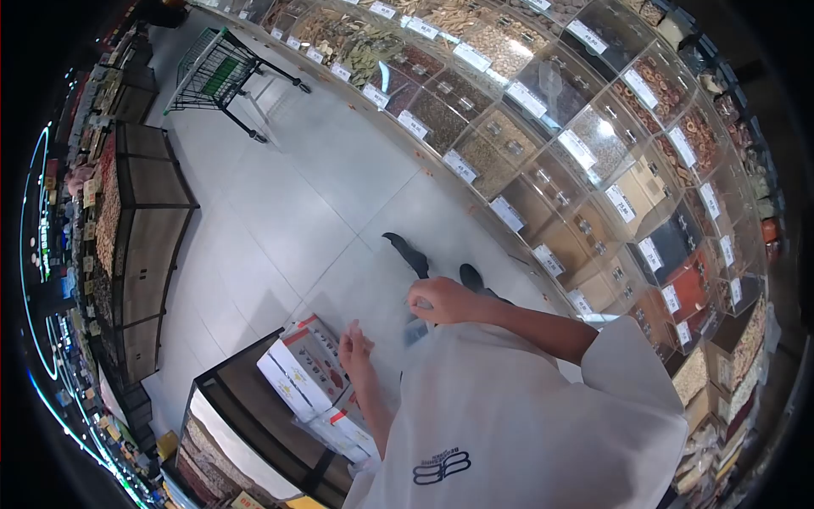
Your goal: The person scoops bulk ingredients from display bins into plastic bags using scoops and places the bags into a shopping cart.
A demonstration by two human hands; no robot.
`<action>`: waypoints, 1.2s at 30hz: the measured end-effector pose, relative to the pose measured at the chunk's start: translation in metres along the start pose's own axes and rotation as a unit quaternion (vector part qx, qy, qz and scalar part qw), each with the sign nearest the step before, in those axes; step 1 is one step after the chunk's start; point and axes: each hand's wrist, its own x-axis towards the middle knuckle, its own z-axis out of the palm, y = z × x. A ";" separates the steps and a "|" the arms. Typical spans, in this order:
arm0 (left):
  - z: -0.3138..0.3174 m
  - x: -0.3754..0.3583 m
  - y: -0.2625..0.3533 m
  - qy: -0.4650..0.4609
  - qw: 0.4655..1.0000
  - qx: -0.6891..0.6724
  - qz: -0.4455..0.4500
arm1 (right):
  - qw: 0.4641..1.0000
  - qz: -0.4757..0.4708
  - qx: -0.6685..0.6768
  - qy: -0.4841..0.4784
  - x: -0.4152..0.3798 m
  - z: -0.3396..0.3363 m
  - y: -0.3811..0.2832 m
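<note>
My right hand (443, 301) is raised in front of my white shirt (526, 416), its fingers curled in. What it holds, if anything, I cannot make out. Lower on the left, my left hand (356, 349) has its fingers loosely bent and apart, with nothing between them. It is nearest to the white cartons (297, 373) with red print, which sit on a dark-framed display stand (237, 373). Beyond the right hand, a dark, curved, shoe-like shape (407, 253) and a black shoe (471, 276) show against the pale tiled floor (284, 220).
Clear-lidded bulk bins (543, 93) of dried goods with white price labels run along the right side. A green and black shopping cart (216, 76) stands farther up the aisle. Dark display bins (148, 229) line the left, near bright shop lights.
</note>
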 end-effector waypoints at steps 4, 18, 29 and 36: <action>0.011 0.073 0.029 -0.059 0.995 0.014 -0.081 | 0.998 0.047 -0.012 0.048 0.052 -0.021 0.022; 0.050 0.346 0.186 -0.211 0.937 0.263 -0.092 | 0.953 0.105 0.163 0.234 0.226 -0.021 0.047; 0.126 0.392 0.225 -0.168 0.944 0.263 -0.104 | 0.881 0.164 0.251 0.366 0.234 -0.034 0.104; 0.146 0.387 0.214 -0.146 0.935 0.301 -0.117 | 0.790 0.244 0.353 0.437 0.209 -0.031 0.146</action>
